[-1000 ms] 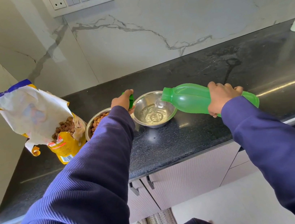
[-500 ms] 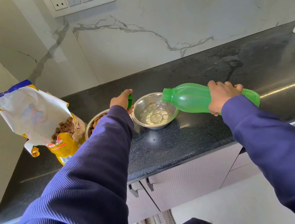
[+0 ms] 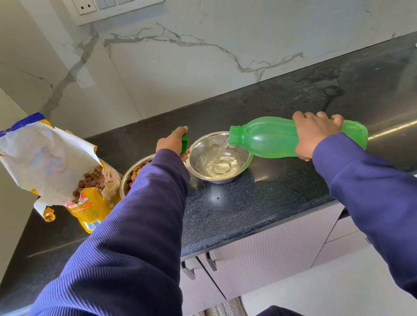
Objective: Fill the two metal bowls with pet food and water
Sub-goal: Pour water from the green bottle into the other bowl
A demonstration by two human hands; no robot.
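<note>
Two metal bowls: one with kibble (image 3: pixel 135 176), one with water (image 3: pixel 218 157). One green bottle (image 3: pixel 271 137), one green cap (image 3: pixel 183 142), one open food bag (image 3: pixel 50 166), two hands: left (image 3: pixel 170 143), right (image 3: pixel 314 133).

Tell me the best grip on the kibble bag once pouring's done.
Grip the kibble bag by its crumpled upper flap, coming from the right, the left hand's side. It stands open, leaning, mouth facing right with kibble exposed; pinching high likely keeps it from spilling.
</note>
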